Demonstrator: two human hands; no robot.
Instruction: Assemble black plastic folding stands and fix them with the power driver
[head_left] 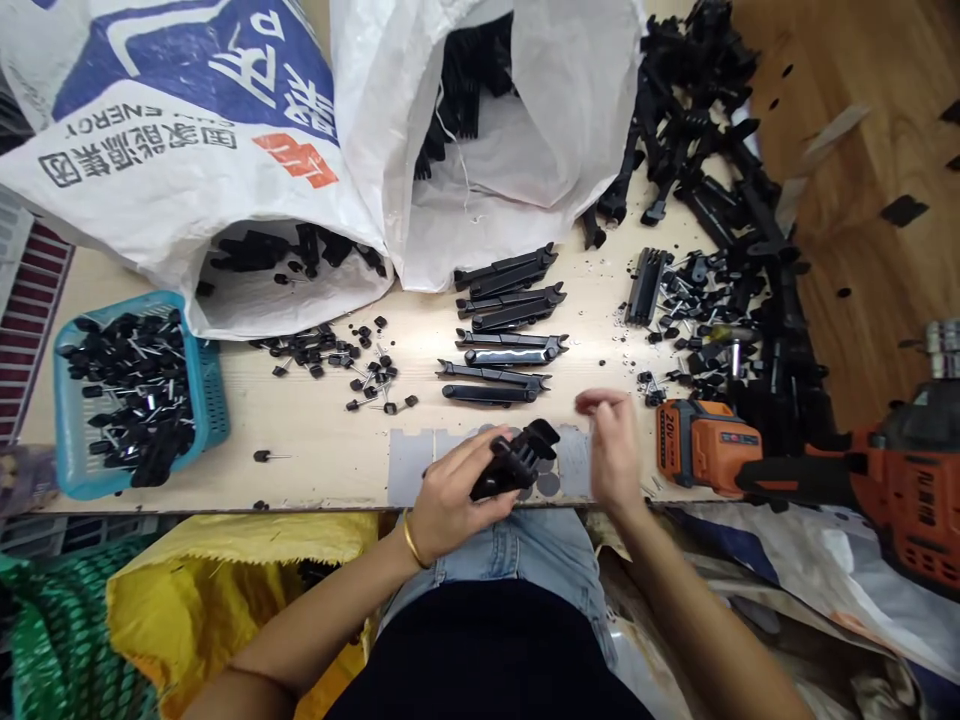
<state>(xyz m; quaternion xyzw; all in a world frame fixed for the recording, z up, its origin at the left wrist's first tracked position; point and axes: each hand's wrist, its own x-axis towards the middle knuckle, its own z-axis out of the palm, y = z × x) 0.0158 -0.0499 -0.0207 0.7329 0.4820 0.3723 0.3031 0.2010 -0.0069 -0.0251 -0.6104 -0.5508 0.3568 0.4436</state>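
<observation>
The fingers point(480, 470) of the left hand point(450, 505) are curled around a black plastic clamp part point(517, 458), held just above the near edge of the tabletop point(330, 440); a gold bangle point(412, 540) sits on that wrist. At the far left stands a blue basket point(214, 400) heaped with small black pegs with metal pins, and beside it one white woven sack point(187, 130) lies open with black parts inside. Loose pegs point(352, 360) are scattered between the basket and the hands, too many to count. A second white sack point(525, 120) gapes behind the middle. In front of it lie about eight long black assembled pieces point(506, 330) in a rough column, just beyond the held part. The right hand point(611, 445) hovers beside the left, its fingers drawn loosely together; whether they pinch something small I cannot tell. Right of it rests an orange battery pack point(705, 445), touching one orange cordless drill point(900, 490) at the tabletop's edge. Behind these a large pile of black plastic parts point(720, 200) crowds the right side.
</observation>
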